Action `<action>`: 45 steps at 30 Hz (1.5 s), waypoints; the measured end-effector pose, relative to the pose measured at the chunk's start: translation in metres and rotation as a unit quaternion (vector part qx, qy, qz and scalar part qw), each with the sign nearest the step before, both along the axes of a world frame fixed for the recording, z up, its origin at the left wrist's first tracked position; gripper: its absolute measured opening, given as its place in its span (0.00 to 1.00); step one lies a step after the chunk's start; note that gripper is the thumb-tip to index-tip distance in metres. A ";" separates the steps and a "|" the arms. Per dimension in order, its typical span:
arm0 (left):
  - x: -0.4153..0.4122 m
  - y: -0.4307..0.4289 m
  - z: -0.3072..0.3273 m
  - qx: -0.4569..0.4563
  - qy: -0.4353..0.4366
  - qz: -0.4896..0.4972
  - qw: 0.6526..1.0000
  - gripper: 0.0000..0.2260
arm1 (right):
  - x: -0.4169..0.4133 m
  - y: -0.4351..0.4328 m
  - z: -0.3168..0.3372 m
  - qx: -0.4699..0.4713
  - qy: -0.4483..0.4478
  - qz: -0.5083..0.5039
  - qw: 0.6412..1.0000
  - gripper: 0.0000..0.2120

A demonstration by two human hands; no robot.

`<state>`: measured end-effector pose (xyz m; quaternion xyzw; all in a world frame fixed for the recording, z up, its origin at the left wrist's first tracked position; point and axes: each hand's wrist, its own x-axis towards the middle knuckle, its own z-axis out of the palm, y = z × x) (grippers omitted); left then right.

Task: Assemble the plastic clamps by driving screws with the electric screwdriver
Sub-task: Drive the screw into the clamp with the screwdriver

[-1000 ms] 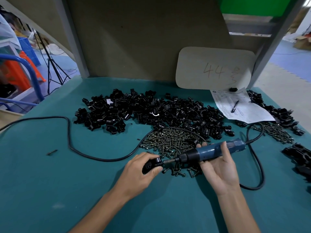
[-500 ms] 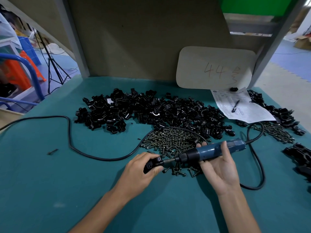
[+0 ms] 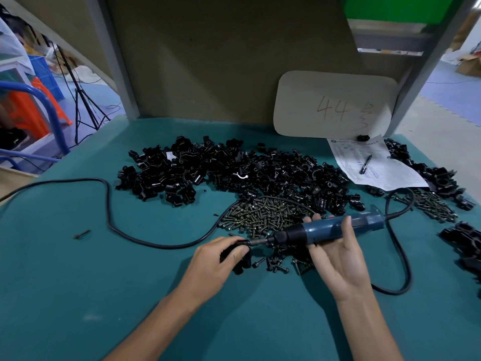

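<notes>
Bench inventory, left edge to right edge. Teal mat (image 3: 78, 282), covering the work surface. One loose screw (image 3: 82, 233), far left, lying alone. Black power cord (image 3: 166, 247), looping across the left half of the mat towards the centre. Heap of black plastic clamp parts (image 3: 234, 173), upper centre. Left hand (image 3: 216, 264), lower centre, fingers curled round a single black clamp (image 3: 244, 264) held down on the mat. Pile of screws (image 3: 263, 217), just behind the hands. Electric screwdriver (image 3: 328, 229), blue body, lying nearly level, bit tip meeting the clamp in the left hand. Right hand (image 3: 335, 261), palm up, fingers and thumb wrapped round the screwdriver body. Beige card (image 3: 335, 105) marked "44", upper right, leaning on the back panel. Printed sheet (image 3: 377, 165) with a pen (image 3: 365, 164) on it. Second screw pile (image 3: 432, 204), right. Further black clamps (image 3: 463, 238), right edge.
</notes>
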<state>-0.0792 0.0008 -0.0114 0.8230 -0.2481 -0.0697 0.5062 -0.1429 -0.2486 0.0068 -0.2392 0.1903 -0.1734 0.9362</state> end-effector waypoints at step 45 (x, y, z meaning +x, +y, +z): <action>0.019 -0.006 -0.012 -0.013 0.092 -0.071 0.993 0.21 | -0.007 0.001 0.005 0.009 0.000 -0.010 1.000 0.36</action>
